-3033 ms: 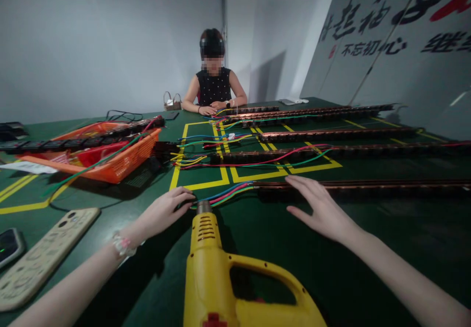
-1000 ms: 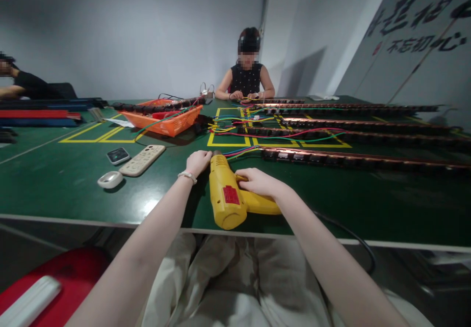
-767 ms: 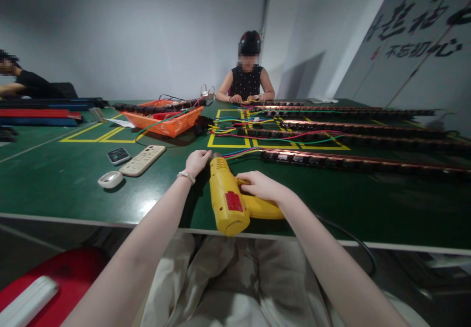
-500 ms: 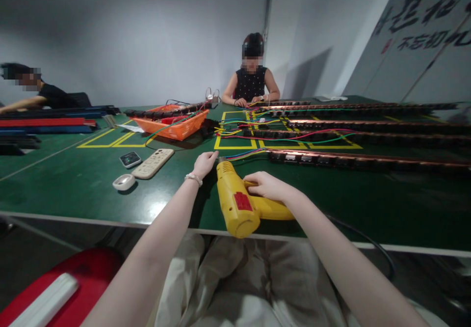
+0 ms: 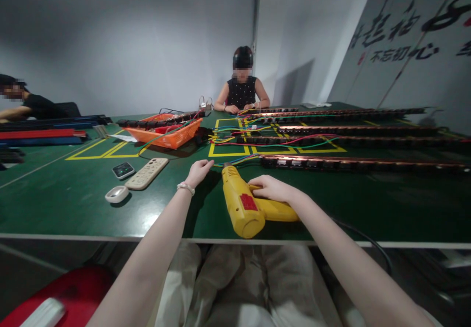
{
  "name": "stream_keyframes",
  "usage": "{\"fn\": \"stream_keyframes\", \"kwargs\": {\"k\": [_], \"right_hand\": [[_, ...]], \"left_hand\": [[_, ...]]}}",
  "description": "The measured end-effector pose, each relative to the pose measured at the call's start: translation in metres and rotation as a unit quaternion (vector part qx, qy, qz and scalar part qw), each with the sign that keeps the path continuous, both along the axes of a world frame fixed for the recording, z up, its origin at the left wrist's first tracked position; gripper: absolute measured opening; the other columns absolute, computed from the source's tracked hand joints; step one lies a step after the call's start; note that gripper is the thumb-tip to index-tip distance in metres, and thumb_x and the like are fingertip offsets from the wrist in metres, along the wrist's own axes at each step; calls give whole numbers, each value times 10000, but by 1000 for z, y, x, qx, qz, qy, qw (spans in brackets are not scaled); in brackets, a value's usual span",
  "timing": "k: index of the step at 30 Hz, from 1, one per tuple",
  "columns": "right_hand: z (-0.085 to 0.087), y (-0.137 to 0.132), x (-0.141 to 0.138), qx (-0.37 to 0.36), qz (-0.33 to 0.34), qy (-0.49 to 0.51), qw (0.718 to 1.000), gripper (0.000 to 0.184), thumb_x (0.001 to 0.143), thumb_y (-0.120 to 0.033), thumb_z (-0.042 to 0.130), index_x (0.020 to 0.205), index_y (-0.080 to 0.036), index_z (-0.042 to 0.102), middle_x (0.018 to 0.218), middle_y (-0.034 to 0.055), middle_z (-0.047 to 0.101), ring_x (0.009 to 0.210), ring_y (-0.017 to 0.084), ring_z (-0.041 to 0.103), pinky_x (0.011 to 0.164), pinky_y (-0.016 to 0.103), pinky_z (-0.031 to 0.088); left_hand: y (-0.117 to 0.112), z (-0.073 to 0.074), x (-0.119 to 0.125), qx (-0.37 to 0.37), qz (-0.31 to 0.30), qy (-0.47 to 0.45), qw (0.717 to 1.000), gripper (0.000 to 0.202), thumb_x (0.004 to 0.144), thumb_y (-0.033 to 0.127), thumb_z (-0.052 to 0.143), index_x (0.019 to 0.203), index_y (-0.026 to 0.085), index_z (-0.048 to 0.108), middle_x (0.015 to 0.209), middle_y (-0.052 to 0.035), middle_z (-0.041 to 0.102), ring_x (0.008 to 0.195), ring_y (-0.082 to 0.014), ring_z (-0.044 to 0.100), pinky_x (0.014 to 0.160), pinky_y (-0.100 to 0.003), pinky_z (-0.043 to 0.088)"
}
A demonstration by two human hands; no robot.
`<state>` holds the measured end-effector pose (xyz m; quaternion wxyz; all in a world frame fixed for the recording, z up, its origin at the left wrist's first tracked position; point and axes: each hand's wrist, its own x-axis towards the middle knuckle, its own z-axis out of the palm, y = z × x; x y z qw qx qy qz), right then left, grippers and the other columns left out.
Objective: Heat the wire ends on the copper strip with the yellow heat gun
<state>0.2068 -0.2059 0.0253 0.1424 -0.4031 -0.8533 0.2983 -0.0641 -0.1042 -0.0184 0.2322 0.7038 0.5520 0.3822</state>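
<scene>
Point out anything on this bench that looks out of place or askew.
The yellow heat gun lies on its side with its rear end past the table edge, under the right hand. In the orange basket, dark strips stick out over the rim. Otherwise nothing stands out.

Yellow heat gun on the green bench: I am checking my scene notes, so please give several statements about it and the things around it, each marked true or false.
1. The right hand rests on the yellow heat gun. True.
2. The left hand grips the heat gun's handle. False: it lies on the green table, left of the nozzle.
3. The orange basket sits right of the heat gun. False: it sits far left.
4. A beige remote control lies left of the left hand. True.
</scene>
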Motion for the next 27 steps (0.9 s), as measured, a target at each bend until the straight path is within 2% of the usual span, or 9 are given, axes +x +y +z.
{"fn": "stream_keyframes", "kwargs": {"k": [6,11,16,20,27], "right_hand": [[-3,-3,41,-7,-46,26,999,242,790,-258,479,911,-123,639,952,37,647,903,190,580,789,260,408],[-6,-5,60,20,-107,28,994,279,735,-198,474,941,-114,642,972,59,647,924,208,578,823,286,409],[-6,-7,62,33,-132,33,990,287,739,-213,471,951,-122,643,988,65,646,928,208,583,840,297,413],[-3,-8,56,21,-151,29,988,264,734,-212,464,919,-124,631,982,66,646,937,210,583,852,305,416],[2,-10,52,40,-158,-6,987,272,721,-173,442,904,-126,638,980,72,649,934,217,579,852,313,411]], "left_hand": [[-2,1,1,-8,8,25,1000,485,770,593,423,554,158,441,500,35,443,506,-78,397,542,-220,258],[-7,4,4,8,14,57,998,486,786,585,400,556,162,471,507,26,468,529,-91,432,555,-224,269],[-8,4,5,10,18,69,997,438,815,537,372,638,173,541,603,5,573,577,-105,492,568,-226,282],[-6,4,5,9,12,69,997,409,810,519,393,699,178,591,660,-6,610,603,-111,510,569,-230,289],[-2,0,3,0,-16,50,999,427,785,543,423,789,169,630,711,-17,630,630,-120,524,559,-234,302]]}}
